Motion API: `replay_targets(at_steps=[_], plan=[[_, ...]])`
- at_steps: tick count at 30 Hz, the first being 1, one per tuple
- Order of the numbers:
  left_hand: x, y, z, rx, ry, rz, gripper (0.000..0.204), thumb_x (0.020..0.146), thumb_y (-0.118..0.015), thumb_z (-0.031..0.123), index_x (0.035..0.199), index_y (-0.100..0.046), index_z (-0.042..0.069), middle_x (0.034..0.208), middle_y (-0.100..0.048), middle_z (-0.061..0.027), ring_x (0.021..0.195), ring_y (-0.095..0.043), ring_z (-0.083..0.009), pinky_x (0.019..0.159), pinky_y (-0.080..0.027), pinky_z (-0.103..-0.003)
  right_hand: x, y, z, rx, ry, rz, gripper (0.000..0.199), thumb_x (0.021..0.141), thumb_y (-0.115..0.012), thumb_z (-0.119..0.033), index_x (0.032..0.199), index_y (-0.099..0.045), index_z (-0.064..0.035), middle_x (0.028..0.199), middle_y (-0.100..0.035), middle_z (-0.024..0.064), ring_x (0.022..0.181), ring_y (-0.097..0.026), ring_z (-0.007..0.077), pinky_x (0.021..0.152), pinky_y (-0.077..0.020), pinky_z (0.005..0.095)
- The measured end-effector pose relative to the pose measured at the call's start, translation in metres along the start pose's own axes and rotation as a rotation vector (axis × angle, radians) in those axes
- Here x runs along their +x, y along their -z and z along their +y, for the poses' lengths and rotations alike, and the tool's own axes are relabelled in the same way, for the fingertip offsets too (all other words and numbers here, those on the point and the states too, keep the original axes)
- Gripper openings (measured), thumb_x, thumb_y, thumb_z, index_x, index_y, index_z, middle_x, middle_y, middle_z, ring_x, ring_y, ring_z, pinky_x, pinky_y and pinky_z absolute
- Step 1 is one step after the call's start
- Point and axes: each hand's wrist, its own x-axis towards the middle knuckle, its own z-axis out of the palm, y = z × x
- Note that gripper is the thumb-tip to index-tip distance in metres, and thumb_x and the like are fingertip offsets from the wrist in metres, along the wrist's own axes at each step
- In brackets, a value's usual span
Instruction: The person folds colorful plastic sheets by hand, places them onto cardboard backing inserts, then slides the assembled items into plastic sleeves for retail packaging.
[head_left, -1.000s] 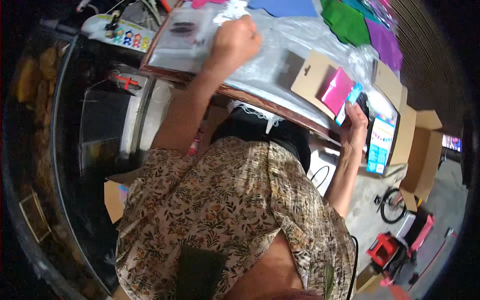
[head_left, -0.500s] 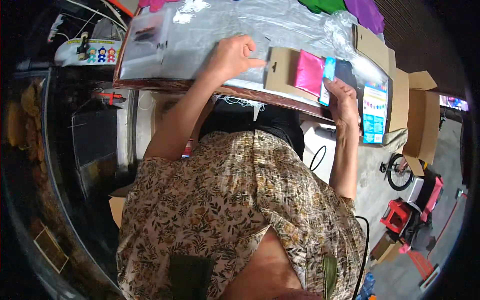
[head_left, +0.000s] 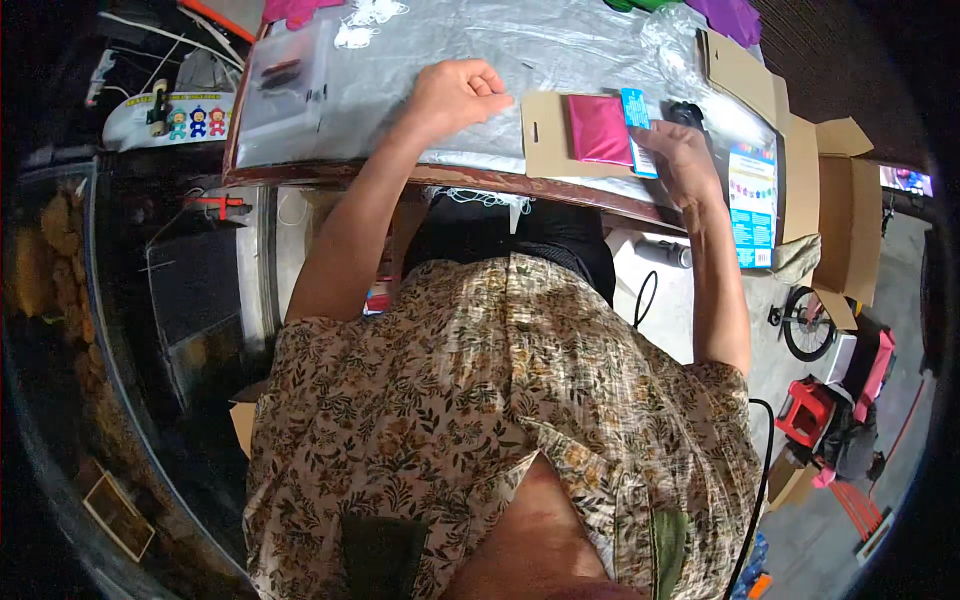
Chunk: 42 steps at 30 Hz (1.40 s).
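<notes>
The right hand (head_left: 684,163) is clamped on a blue-and-white printed card strip (head_left: 636,108), right of a glossy magenta rectangular packet (head_left: 600,130) lying on a flat brown cardboard sheet (head_left: 546,140) at the near side of a plastic-covered table (head_left: 365,100). The left hand (head_left: 455,97), curled, is left of the sheet; whether its fingertips meet cannot be told.

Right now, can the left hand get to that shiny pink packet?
Probably yes. The left hand is just left of the brown cardboard, and the shiny pink packet lies over that cardboard with nothing visible blocking its left side. The right hand is at the packet's other side.
</notes>
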Motion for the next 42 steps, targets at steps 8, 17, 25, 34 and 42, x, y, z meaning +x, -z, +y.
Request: replay_targets(at_steps=[8,17,25,34,42], plan=[[-0.004,-0.007,0.014,0.282,-0.224,0.087,0.021,0.075,-0.079,0.019,0.087,-0.072,0.003,0.078,-0.074,-0.0132,0.070,-0.072,-0.0235,0.067,-0.058,-0.036,0.033,0.003,0.014,0.013,0.096,0.004,0.016,0.090,-0.068,-0.007,0.099,-0.076,0.0037,0.080,-0.071,0.0049,0.068,-0.062,0.0098,0.065,-0.0476,0.0243],[-0.017,-0.008,0.027,0.702,-0.171,0.129,0.019,0.076,-0.077,0.022,0.081,-0.074,0.003,0.077,-0.073,-0.0150,0.074,-0.074,-0.0243,0.069,-0.058,-0.037,0.048,-0.005,0.013,0.130,0.195,0.012,0.011,0.090,-0.071,-0.008,0.092,-0.077,0.0014,0.075,-0.069,0.0012,0.063,-0.056,0.0067,0.058,-0.0399,0.0233],[-0.010,-0.020,0.041,0.450,0.016,0.035,0.024,0.076,-0.075,0.029,0.077,-0.074,0.005,0.073,-0.073,-0.0142,0.068,-0.073,-0.0259,0.067,-0.057,-0.038,0.040,-0.018,-0.001,0.082,0.281,0.032,0.011,0.090,-0.073,-0.010,0.083,-0.075,-0.0020,0.068,-0.063,-0.0035,0.056,-0.049,0.0056,0.053,-0.0327,0.0243],[-0.012,-0.034,0.041,0.536,-0.006,0.131,0.024,0.078,-0.073,0.029,0.074,-0.072,0.006,0.072,-0.072,-0.0132,0.067,-0.071,-0.0314,0.067,-0.057,-0.042,0.020,-0.061,0.021,0.202,0.321,0.219,0.011,0.092,-0.071,-0.006,0.083,-0.074,-0.0011,0.072,-0.068,-0.0002,0.058,-0.056,0.0060,0.054,-0.0424,0.0229],[-0.021,-0.042,0.026,0.558,-0.293,0.355,0.020,0.080,-0.072,0.016,0.068,-0.064,0.002,0.104,-0.072,-0.0170,0.095,-0.070,-0.0347,0.082,-0.055,-0.044,0.026,-0.063,0.017,0.216,0.243,0.169,0.008,0.092,-0.071,-0.004,0.086,-0.074,0.0007,0.074,-0.071,0.0026,0.060,-0.059,0.0068,0.055,-0.0458,0.0239]])
